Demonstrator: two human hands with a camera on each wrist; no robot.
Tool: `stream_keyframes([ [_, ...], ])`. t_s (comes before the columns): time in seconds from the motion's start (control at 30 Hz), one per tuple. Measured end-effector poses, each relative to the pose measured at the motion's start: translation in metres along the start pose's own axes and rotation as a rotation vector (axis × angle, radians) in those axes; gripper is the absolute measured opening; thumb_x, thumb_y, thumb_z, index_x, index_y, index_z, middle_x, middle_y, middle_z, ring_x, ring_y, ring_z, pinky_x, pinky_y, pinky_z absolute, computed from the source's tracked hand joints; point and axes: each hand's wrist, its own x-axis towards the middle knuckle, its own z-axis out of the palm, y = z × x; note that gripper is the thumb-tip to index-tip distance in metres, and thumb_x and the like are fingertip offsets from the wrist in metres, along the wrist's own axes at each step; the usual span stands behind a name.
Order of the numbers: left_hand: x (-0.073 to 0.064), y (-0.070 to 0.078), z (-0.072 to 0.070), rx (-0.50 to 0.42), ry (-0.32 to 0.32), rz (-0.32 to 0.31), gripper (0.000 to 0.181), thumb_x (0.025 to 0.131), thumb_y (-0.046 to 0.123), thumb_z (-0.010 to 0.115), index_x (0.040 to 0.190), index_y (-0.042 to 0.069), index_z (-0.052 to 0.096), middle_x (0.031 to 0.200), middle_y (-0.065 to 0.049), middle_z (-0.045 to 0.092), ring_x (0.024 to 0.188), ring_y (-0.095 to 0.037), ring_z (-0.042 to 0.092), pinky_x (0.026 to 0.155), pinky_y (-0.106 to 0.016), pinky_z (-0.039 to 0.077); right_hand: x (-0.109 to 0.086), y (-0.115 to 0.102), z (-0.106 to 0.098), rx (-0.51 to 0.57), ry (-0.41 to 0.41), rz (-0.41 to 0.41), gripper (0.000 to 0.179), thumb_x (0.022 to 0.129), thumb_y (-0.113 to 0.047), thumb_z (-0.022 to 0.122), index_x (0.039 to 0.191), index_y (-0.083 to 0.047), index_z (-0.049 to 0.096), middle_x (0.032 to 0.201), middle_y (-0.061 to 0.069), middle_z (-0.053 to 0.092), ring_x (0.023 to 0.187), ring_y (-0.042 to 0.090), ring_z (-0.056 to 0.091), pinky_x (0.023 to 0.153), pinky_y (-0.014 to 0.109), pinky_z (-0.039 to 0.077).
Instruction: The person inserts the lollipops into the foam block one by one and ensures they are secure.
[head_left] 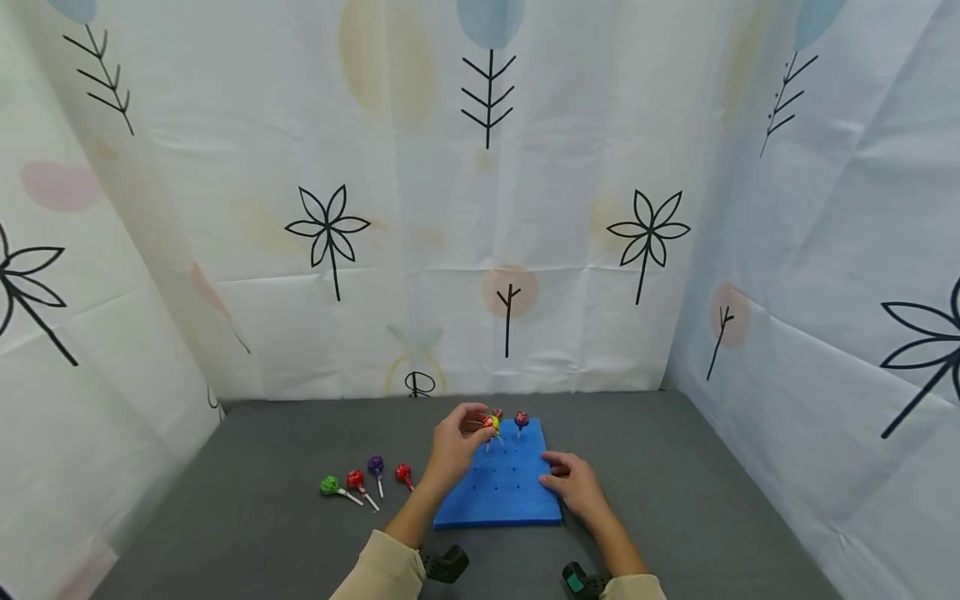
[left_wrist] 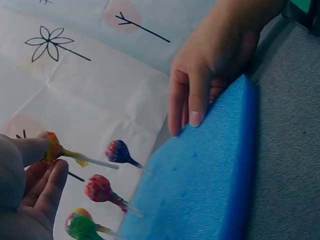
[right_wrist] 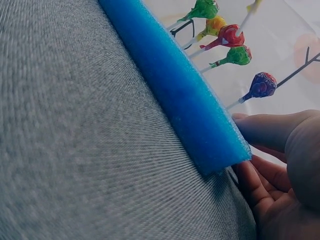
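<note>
Between its thumb and fingers, my left hand [head_left: 453,443] pinches a lollipop in a yellow-orange wrapper [left_wrist: 52,148], its white stick pointing away from the palm. The lollipop is above the far part of a blue foam board [head_left: 517,502] with rows of small holes. My right hand [head_left: 577,486] grips the board's right edge, thumb on the upper side. Several lollipops stand upright in the board's far holes, among them a dark purple-red one [right_wrist: 262,85], a red one [left_wrist: 98,188] and a green one [right_wrist: 239,55]. In the head view my left hand partly hides them.
Left of the board, loose lollipops lie on the grey table [head_left: 285,550]: a green one [head_left: 330,486], a purple one [head_left: 376,465], a red one [head_left: 356,479] and another red one [head_left: 403,473] close to my left forearm. Patterned white cloth [head_left: 450,333] encloses the table's back and sides.
</note>
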Motion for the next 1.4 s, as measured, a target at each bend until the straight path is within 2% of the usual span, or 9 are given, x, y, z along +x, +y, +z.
stream_keyframes([
  [0.33, -0.003, -0.014, 0.016, 0.108, 0.039, -0.003, 0.021, 0.088, 0.017, 0.074, 0.107, 0.014, 0.069, 0.102, 0.001, 0.067, 0.076, -0.013, 0.057, 0.062, -0.027, 0.048, 0.001, -0.001, -0.001, -0.023, -0.003, 0.009, 0.035, 0.084, -0.006, 0.075, 0.117, 0.002, 0.066, 0.108, 0.015, 0.063, 0.095, 0.028, 0.061, 0.083, 0.047, 0.049],
  [0.57, -0.005, -0.019, 0.027, 0.192, 0.069, 0.026, 0.016, 0.086, 0.019, 0.076, 0.1, 0.016, 0.07, 0.094, 0.002, 0.067, 0.064, -0.008, 0.052, 0.057, -0.024, 0.045, 0.002, -0.003, 0.0, -0.012, 0.006, 0.009, 0.034, 0.083, -0.004, 0.075, 0.116, 0.003, 0.067, 0.105, 0.013, 0.064, 0.093, 0.028, 0.062, 0.082, 0.047, 0.049],
  [0.77, -0.004, -0.019, 0.038, 0.225, 0.118, 0.012, 0.017, 0.085, 0.021, 0.077, 0.1, 0.016, 0.071, 0.096, 0.001, 0.067, 0.07, -0.011, 0.053, 0.063, -0.025, 0.046, 0.002, -0.003, 0.0, -0.003, 0.007, 0.016, 0.034, 0.084, -0.005, 0.075, 0.116, 0.002, 0.067, 0.105, 0.012, 0.064, 0.093, 0.026, 0.062, 0.082, 0.045, 0.05],
  [1.0, -0.003, -0.018, 0.049, 0.183, 0.153, -0.046, 0.016, 0.087, 0.021, 0.075, 0.101, 0.017, 0.071, 0.096, 0.002, 0.067, 0.088, -0.027, 0.062, 0.07, -0.029, 0.049, 0.001, -0.003, -0.002, -0.001, 0.012, 0.0, 0.035, 0.083, -0.005, 0.076, 0.115, 0.004, 0.067, 0.105, 0.014, 0.064, 0.092, 0.028, 0.062, 0.081, 0.045, 0.05],
  [1.1, -0.003, -0.018, 0.052, 0.166, 0.167, -0.061, 0.016, 0.087, 0.02, 0.075, 0.102, 0.017, 0.071, 0.097, 0.001, 0.068, 0.092, -0.03, 0.063, 0.072, -0.03, 0.049, 0.0, -0.003, -0.002, -0.008, 0.013, 0.002, 0.034, 0.083, -0.005, 0.076, 0.115, 0.003, 0.067, 0.106, 0.013, 0.064, 0.092, 0.027, 0.062, 0.08, 0.044, 0.051],
  [1.23, -0.002, -0.019, 0.055, 0.164, 0.179, -0.067, 0.016, 0.087, 0.019, 0.075, 0.102, 0.016, 0.071, 0.099, 0.0, 0.068, 0.094, -0.029, 0.063, 0.074, -0.033, 0.051, 0.0, -0.002, -0.001, -0.006, 0.013, 0.007, 0.034, 0.083, -0.005, 0.075, 0.115, 0.003, 0.067, 0.106, 0.014, 0.064, 0.092, 0.027, 0.062, 0.08, 0.044, 0.051],
  [1.4, -0.001, -0.02, 0.057, 0.2, 0.163, -0.049, 0.016, 0.087, 0.019, 0.074, 0.103, 0.016, 0.071, 0.102, 0.0, 0.069, 0.099, -0.025, 0.064, 0.082, -0.038, 0.052, 0.001, -0.002, -0.001, 0.0, 0.012, 0.007, 0.034, 0.084, -0.005, 0.075, 0.116, 0.003, 0.067, 0.107, 0.014, 0.064, 0.093, 0.027, 0.062, 0.08, 0.044, 0.05],
])
